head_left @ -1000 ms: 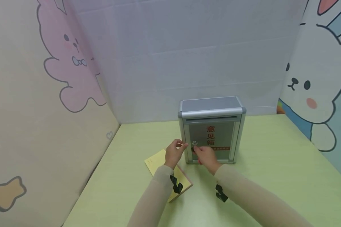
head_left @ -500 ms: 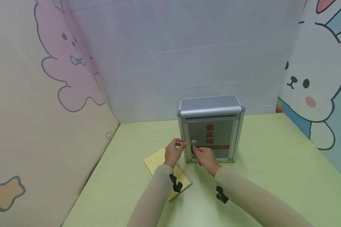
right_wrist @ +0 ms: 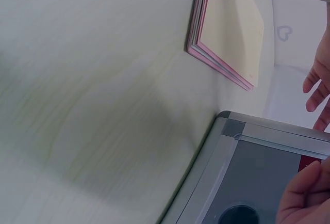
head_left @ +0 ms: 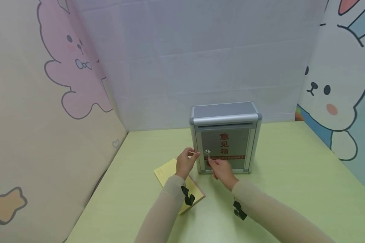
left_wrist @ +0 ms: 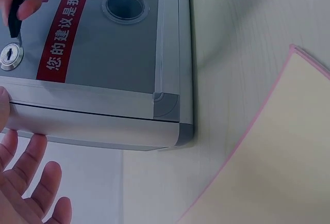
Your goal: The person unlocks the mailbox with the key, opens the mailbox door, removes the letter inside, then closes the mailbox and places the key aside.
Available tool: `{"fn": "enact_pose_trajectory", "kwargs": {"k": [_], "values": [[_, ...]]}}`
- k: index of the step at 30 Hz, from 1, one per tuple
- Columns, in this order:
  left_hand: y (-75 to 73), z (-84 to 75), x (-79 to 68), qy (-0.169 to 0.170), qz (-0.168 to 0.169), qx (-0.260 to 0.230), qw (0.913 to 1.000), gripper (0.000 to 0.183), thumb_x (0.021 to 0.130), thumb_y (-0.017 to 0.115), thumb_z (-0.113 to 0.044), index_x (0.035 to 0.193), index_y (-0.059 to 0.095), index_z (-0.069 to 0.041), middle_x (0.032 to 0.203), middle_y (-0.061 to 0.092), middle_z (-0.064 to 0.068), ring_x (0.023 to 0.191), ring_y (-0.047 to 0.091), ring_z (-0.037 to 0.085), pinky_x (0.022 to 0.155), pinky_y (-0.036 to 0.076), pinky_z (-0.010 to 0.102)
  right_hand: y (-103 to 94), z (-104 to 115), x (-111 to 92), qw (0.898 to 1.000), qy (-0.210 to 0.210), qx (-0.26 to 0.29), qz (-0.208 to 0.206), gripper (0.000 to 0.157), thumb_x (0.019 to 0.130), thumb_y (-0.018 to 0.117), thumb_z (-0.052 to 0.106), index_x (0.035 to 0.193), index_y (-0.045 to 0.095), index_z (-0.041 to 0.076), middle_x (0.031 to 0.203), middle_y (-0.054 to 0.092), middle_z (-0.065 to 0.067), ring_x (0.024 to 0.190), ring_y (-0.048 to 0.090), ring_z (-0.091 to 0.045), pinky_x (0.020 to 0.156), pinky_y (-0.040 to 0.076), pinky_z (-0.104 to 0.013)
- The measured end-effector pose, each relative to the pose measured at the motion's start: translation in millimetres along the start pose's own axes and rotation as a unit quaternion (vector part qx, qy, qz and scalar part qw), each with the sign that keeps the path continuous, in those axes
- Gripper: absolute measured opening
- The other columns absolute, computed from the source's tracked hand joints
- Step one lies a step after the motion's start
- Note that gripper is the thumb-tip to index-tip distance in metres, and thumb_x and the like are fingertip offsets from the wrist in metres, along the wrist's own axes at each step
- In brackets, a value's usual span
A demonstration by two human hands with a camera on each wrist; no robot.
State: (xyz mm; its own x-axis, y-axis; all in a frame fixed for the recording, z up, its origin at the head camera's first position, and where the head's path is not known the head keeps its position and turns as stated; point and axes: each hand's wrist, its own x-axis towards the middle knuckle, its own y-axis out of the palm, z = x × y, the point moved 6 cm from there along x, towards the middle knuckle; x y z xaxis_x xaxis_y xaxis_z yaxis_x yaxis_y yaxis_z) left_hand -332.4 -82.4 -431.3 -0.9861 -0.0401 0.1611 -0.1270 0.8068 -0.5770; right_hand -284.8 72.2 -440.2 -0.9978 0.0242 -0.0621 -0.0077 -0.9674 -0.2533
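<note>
A grey metal suggestion box (head_left: 226,116) with red lettering stands upright on the table. In the head view my right hand (head_left: 222,172) is just below the round lock (head_left: 207,152) on its door. That hand pinches a key (left_wrist: 15,17) with a black head; the left wrist view shows the lock's slot (left_wrist: 9,54) bare, the key apart beside it. My left hand (head_left: 185,163) is at the box's left edge. Its thumb touches the front frame (left_wrist: 77,95) and fingertips rest against the side, the other fingers loose.
A yellow paper pad (head_left: 165,172) with pink edges lies on the table (head_left: 134,202), partly under my left forearm; its layered edge (right_wrist: 219,66) shows in the right wrist view. Behind the box hangs a pale cloth backdrop (head_left: 200,50), with a printed rabbit (head_left: 346,101) at the right.
My right hand has shifted slightly down and right, away from the lock, and more of the key shows between. The left hand has stayed at the box's edge.
</note>
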Motion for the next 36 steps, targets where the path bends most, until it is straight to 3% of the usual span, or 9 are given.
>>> {"fn": "enact_pose_trajectory", "kwargs": {"k": [10, 15, 25, 36], "values": [[-0.8, 1.1, 2.4, -0.003, 0.002, 0.006, 1.0000, 0.032, 0.090, 0.066, -0.035, 0.104, 0.062, -0.007, 0.099, 0.069, 0.011, 0.089, 0.064, 0.028, 0.072, 0.049, 0.040, -4.7, -7, -2, 1.000, 0.002, -0.016, -0.007, 0.034, 0.099, 0.051, 0.021, 0.074, 0.059, 0.001, 0.047, 0.043, 0.001, 0.042, 0.036, -0.010, 0.046, 0.029, -0.026], [-0.6, 2.2, 2.3, -0.006, 0.002, 0.008, 1.0000, 0.032, 0.090, 0.066, -0.035, 0.105, 0.062, -0.007, 0.100, 0.069, 0.012, 0.090, 0.064, 0.028, 0.073, 0.049, 0.040, -4.7, -11, -3, 1.000, 0.002, -0.010, -0.005, 0.032, 0.100, 0.050, 0.020, 0.084, 0.064, -0.004, 0.046, 0.043, 0.002, 0.042, 0.036, -0.009, 0.045, 0.028, -0.026], [1.0, 1.7, 0.8, -0.011, 0.004, 0.009, 0.9999, 0.031, 0.091, 0.065, -0.035, 0.105, 0.061, -0.007, 0.101, 0.068, 0.012, 0.088, 0.064, 0.027, 0.071, 0.049, 0.040, -3.0, -31, -6, 1.000, 0.019, -0.020, -0.003, 0.033, 0.099, 0.049, 0.019, 0.092, 0.065, -0.010, 0.046, 0.041, 0.002, 0.042, 0.033, -0.010, 0.045, 0.026, -0.026], [2.6, -0.3, -0.3, -0.006, 0.007, 0.017, 0.9998, 0.032, 0.091, 0.064, -0.035, 0.106, 0.061, -0.007, 0.102, 0.068, 0.012, 0.088, 0.064, 0.027, 0.072, 0.049, 0.040, -6.0, -39, -9, 0.999, 0.018, -0.027, -0.007, 0.033, 0.099, 0.050, 0.017, 0.094, 0.065, -0.012, 0.045, 0.041, 0.003, 0.041, 0.034, -0.009, 0.046, 0.028, -0.026]]}}
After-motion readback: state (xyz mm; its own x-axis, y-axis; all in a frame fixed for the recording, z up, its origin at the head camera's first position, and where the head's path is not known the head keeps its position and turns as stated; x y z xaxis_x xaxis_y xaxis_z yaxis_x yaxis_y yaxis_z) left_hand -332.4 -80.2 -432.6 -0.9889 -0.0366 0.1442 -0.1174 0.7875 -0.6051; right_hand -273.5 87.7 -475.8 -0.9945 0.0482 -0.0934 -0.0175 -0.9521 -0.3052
